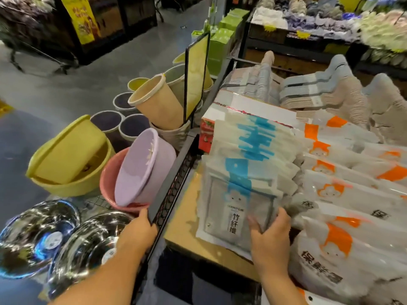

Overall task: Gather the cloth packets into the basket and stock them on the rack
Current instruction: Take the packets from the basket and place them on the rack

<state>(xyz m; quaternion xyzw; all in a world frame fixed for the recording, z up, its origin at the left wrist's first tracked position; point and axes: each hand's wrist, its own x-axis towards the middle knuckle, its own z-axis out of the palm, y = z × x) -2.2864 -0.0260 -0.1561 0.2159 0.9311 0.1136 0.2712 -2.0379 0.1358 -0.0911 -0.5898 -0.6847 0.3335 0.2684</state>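
- The right hand (271,236) grips the lower right corner of a stack of blue-printed cloth packets (242,172), with the thumb across the front packet and the fingers behind.
- The stack stands tilted on the tan rack shelf (184,219), with its top leaning back against a red-and-white carton (222,111).
- The left hand (141,230) holds the black mesh rail (174,190) along the shelf's left edge, with its fingers curled over the rail.
- Just right of the stack, touching it, lie overlapping rows of orange-printed packets (343,194).
- On the floor left of the rail, a lilac basin (143,168) leans inside a pink basin (108,179).
- Beside them sit a yellow tub (66,164) and, nearer the camera, shiny steel basins (44,234).
- A beige bin (154,102) tilts among round bins farther back.
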